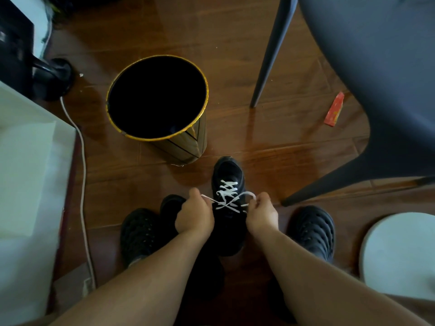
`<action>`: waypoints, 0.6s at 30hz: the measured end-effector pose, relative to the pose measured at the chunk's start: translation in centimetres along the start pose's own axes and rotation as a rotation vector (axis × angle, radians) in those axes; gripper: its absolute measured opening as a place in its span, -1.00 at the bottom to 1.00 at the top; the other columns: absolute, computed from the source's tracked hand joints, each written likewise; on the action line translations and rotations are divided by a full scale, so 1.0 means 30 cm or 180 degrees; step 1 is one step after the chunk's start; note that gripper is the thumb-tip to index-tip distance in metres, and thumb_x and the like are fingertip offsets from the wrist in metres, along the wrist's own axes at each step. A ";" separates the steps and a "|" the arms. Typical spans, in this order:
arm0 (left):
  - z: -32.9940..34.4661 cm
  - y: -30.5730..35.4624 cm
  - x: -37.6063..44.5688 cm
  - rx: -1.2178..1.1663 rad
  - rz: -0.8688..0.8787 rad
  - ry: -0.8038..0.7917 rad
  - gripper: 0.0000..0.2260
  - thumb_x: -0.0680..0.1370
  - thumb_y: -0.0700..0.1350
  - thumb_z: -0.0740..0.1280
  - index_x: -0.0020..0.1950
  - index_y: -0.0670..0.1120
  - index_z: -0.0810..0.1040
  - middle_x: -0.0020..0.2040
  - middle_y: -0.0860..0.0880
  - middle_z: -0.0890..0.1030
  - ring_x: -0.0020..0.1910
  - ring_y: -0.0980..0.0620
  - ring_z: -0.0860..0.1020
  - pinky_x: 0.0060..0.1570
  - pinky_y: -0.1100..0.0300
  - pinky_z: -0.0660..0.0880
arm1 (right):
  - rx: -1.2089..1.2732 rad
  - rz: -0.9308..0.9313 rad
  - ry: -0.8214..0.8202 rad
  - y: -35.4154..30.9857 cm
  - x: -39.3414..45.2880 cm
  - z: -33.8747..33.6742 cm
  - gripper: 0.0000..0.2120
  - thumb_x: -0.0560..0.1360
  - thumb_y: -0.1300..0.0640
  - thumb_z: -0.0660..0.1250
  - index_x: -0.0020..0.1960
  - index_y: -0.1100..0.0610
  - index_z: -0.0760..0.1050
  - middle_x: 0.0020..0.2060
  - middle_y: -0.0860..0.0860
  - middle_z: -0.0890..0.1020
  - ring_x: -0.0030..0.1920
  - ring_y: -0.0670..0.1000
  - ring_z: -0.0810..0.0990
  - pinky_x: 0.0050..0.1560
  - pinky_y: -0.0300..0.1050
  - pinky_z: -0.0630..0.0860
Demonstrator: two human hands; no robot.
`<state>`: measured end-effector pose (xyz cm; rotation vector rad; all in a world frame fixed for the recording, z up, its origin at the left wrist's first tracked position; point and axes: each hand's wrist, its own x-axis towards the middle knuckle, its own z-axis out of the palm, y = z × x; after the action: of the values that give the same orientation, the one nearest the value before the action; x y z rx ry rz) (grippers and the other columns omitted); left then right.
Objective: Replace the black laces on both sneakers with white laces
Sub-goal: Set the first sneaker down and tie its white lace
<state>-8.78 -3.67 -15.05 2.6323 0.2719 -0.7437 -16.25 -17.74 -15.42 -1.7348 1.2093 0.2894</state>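
A black sneaker (227, 175) stands on the wooden floor with its toe pointing away, threaded with a white lace (227, 188) in crosses. My left hand (194, 214) pinches one lace end at the left. My right hand (261, 214) pinches the other end, which arcs in a loop. The two ends cross over the sneaker's tongue. A second black sneaker (170, 205) lies just left of the first, mostly hidden behind my left hand; its laces cannot be seen.
A black bin with a gold rim (157, 97) stands beyond the sneakers. My feet wear black clogs, the left clog (138, 234) and the right clog (314, 229). A grey chair (376, 67) fills the right, a white cable (82, 161) runs along the left, and a red wrapper (334, 109) lies nearby.
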 end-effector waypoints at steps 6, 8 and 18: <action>0.018 0.000 -0.024 -0.0361 0.0012 -0.0116 -0.75 0.72 0.16 0.11 0.15 0.00 0.38 -0.08 -0.02 0.60 -0.18 -0.11 0.59 -0.24 0.05 0.46 | 0.0586 0.0290 -0.0145 0.018 -0.007 0.002 -0.77 0.58 -0.15 0.31 -0.02 0.02 0.51 -0.12 0.06 0.70 -0.07 0.16 0.66 0.05 0.17 0.63; 0.021 -0.009 -0.020 -0.0553 -0.0049 -0.0295 -0.72 0.70 0.20 0.18 0.19 0.03 0.48 -0.07 0.03 0.60 -0.14 -0.04 0.59 -0.20 0.08 0.48 | 0.0867 0.0497 -0.0365 0.025 -0.002 0.016 -0.78 0.50 -0.12 0.40 -0.08 0.04 0.59 -0.18 0.07 0.73 -0.10 0.15 0.70 0.02 0.18 0.67; 0.030 -0.012 -0.012 -0.0509 0.0176 -0.0265 -0.78 0.71 0.12 0.20 0.21 0.06 0.55 0.05 -0.03 0.65 -0.04 -0.09 0.58 -0.10 0.08 0.45 | 0.1501 0.0878 -0.0624 0.007 0.008 0.020 -0.87 0.60 0.20 0.42 -0.12 0.16 0.54 -0.40 0.07 0.58 -0.60 -0.07 0.47 -0.60 -0.32 0.32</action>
<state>-9.61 -3.75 -15.66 2.4421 0.2244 -0.7777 -16.12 -17.40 -16.01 -1.1112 1.2521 0.3007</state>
